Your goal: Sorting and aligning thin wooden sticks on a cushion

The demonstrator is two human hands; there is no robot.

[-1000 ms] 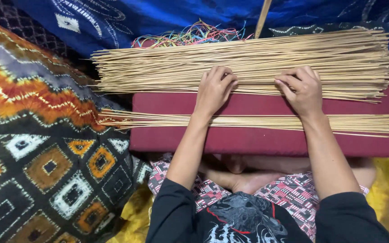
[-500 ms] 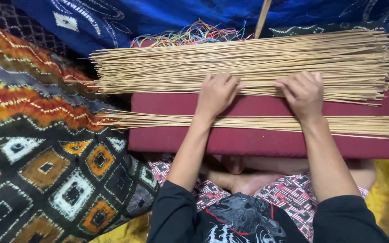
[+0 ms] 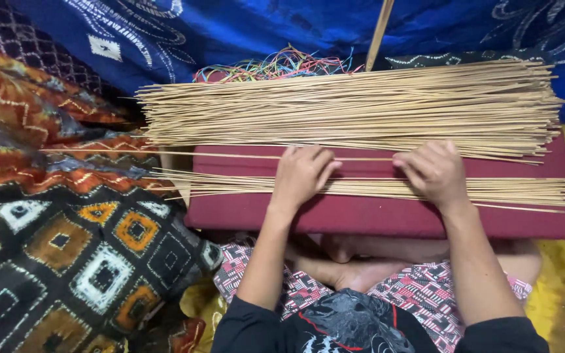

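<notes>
The left hand (image 3: 301, 175) and the right hand (image 3: 434, 171) lie palm-down on the maroon cushion (image 3: 374, 216), fingers flat and loose, gripping nothing. Half a second ago both rested at the edge of the big stick pile (image 3: 354, 108) at twelve o'clock; now they have slid toward six o'clock, onto the thin row of sticks (image 3: 230, 186). One single stick (image 3: 230, 155) lies apart between pile and row, running out toward nine o'clock, with the fingertips touching it. It appears newly drawn from the pile, so the sorting goes stick by stick. Colourful threads (image 3: 276, 65) show behind the pile, against blue cloth (image 3: 230, 26) (patterned fabric (image 3: 67, 248) lies at eight o'clock).
</notes>
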